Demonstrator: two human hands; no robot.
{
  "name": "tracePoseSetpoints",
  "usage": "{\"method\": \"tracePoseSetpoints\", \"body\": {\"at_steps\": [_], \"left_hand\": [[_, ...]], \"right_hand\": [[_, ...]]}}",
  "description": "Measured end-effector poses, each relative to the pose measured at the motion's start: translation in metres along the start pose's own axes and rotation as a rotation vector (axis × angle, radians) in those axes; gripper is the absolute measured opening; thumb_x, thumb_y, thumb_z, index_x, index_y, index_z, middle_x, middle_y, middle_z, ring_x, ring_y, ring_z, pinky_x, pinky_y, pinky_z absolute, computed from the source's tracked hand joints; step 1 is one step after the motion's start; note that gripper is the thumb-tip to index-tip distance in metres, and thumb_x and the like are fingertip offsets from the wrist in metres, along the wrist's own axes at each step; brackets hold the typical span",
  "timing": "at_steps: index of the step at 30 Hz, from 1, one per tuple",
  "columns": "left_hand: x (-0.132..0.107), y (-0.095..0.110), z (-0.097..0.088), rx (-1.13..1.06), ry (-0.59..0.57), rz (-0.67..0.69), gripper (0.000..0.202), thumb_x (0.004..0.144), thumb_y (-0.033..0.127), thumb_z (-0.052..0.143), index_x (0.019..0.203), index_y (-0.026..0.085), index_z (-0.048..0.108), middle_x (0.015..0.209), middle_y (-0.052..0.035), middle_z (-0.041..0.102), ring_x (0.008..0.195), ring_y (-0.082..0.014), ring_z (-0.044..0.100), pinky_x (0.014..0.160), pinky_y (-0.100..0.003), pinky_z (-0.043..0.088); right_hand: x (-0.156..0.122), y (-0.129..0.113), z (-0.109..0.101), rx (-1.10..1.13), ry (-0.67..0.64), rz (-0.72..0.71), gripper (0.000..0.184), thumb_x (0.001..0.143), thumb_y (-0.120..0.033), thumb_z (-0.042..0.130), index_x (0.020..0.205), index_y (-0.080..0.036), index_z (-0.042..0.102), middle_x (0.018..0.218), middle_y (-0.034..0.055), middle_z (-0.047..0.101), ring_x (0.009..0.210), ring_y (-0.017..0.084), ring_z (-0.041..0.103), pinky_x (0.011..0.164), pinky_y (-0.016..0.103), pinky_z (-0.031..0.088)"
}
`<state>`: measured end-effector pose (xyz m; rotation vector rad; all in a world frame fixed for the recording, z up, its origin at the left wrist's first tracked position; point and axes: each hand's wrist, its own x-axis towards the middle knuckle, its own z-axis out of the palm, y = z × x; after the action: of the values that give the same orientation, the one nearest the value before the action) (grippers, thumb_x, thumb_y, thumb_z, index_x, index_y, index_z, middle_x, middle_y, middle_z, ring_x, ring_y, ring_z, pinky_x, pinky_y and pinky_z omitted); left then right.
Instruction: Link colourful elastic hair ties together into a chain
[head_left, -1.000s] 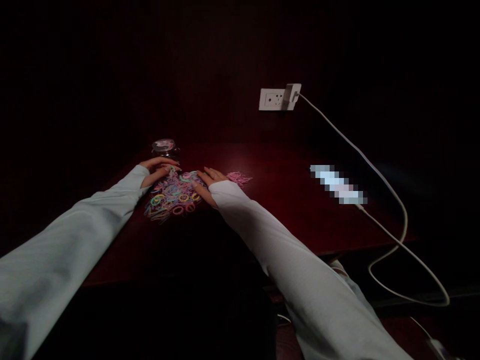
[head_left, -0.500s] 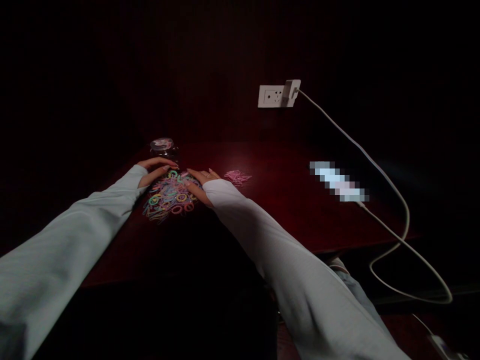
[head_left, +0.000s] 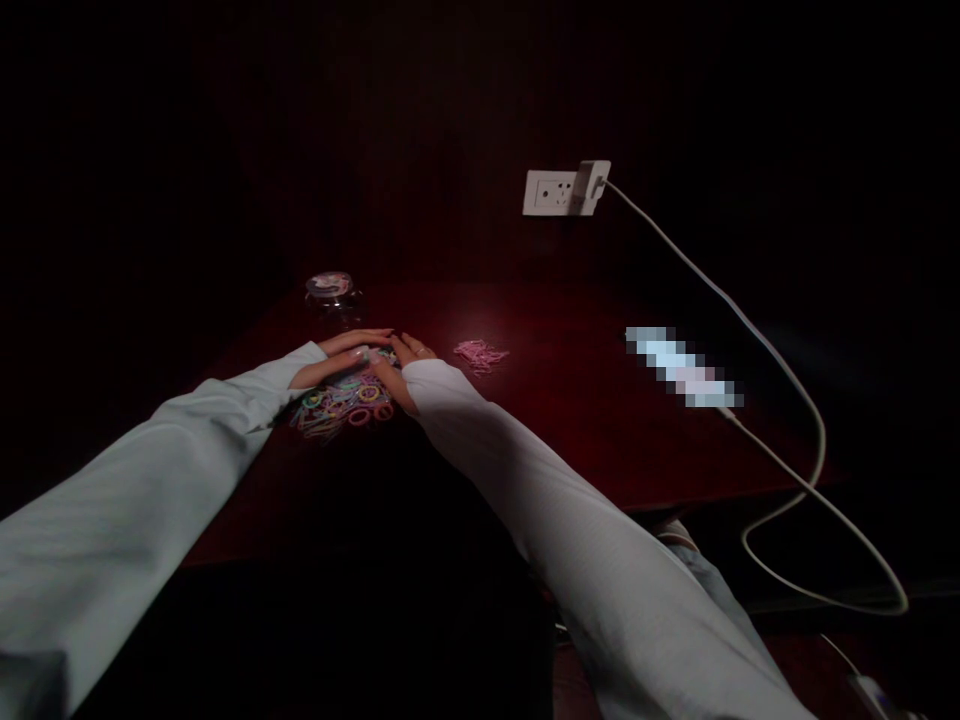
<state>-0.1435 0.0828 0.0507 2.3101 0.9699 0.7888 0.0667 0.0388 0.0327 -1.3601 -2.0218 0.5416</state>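
We cup L hand (head_left: 336, 352) & R hand (head_left: 395, 372), fingertips close, over hair-tie pile (head_left: 346, 402), 9 o'clock from view ctr.; long axis approx. 8-to-2 o'clock; can't tell if pinching.

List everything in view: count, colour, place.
Flat table: one, dark red, centre
Loose thin bands: one pile, multicoloured, table's left
Thin strands: one heap, pink, right of pile
Round lidded jar: one, clear, behind pile
Rectangular socket plate: one, white, above table
Boxy charger: one, white, on socket plate
Flat pixelated object: one, pale, table's right
Long thin cable: one, whitish, from charger
Small corded object: one, whitish, bottom right
Fabric: one, grey, lower right
Sleeves: two, pale grey, forearms
Left hand: one, bare, at pile
Right hand: one, bare, pile's right
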Motion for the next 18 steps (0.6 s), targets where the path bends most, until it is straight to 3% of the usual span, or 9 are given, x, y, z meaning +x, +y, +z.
{"method": "tracePoseSetpoints", "body": {"at_steps": [4, 7, 11, 16, 18], "left_hand": [[-0.002, 0.007, -0.008, -0.11, 0.046, -0.02, 0.078, 0.095, 0.088, 0.049, 0.132, 0.027, 0.081, 0.163, -0.0135, 0.063, 0.153, -0.0375, 0.057, 0.133, -0.051, 0.039], [-0.005, 0.009, -0.016, -0.105, 0.08, -0.053, 0.076, 0.092, 0.088, 0.05, 0.127, 0.029, 0.082, 0.161, -0.0124, 0.065, 0.151, -0.0387, 0.058, 0.131, -0.05, 0.043], [-0.013, 0.006, -0.02, -0.005, 0.044, 0.011, 0.077, 0.081, 0.088, 0.065, 0.13, 0.031, 0.08, 0.159, -0.0126, 0.066, 0.151, -0.0406, 0.057, 0.13, -0.05, 0.043], [-0.025, 0.002, -0.01, 0.241, -0.028, 0.13, 0.096, 0.075, 0.081, 0.08, 0.147, 0.019, 0.067, 0.157, -0.0212, 0.065, 0.149, -0.0411, 0.057, 0.132, -0.057, 0.036], [-0.025, 0.003, -0.007, 0.284, -0.044, 0.147, 0.097, 0.076, 0.08, 0.08, 0.146, 0.014, 0.067, 0.155, -0.024, 0.065, 0.147, -0.0405, 0.058, 0.131, -0.056, 0.038]], "right_hand": [[-0.003, 0.002, 0.005, 0.098, 0.017, -0.103, 0.054, 0.116, -0.045, 0.048, 0.169, -0.032, 0.05, 0.173, 0.0052, 0.052, 0.153, 0.026, 0.059, 0.131, 0.042, 0.048], [-0.004, 0.006, 0.004, 0.13, 0.063, -0.132, 0.054, 0.115, -0.046, 0.049, 0.168, -0.034, 0.05, 0.174, 0.0055, 0.049, 0.156, 0.026, 0.055, 0.132, 0.045, 0.047], [-0.007, 0.008, -0.01, 0.054, 0.046, -0.238, 0.052, 0.107, -0.048, 0.068, 0.157, -0.033, 0.063, 0.169, 0.0069, 0.052, 0.159, 0.026, 0.045, 0.134, 0.048, 0.04], [-0.019, 0.005, -0.024, -0.042, -0.016, -0.351, 0.062, 0.091, -0.047, 0.089, 0.149, -0.038, 0.069, 0.167, 0.005, 0.053, 0.154, 0.029, 0.044, 0.132, 0.054, 0.038], [-0.02, 0.005, -0.023, -0.068, -0.036, -0.354, 0.057, 0.09, -0.042, 0.091, 0.144, -0.038, 0.073, 0.164, 0.0045, 0.057, 0.149, 0.029, 0.047, 0.129, 0.053, 0.041]]}}
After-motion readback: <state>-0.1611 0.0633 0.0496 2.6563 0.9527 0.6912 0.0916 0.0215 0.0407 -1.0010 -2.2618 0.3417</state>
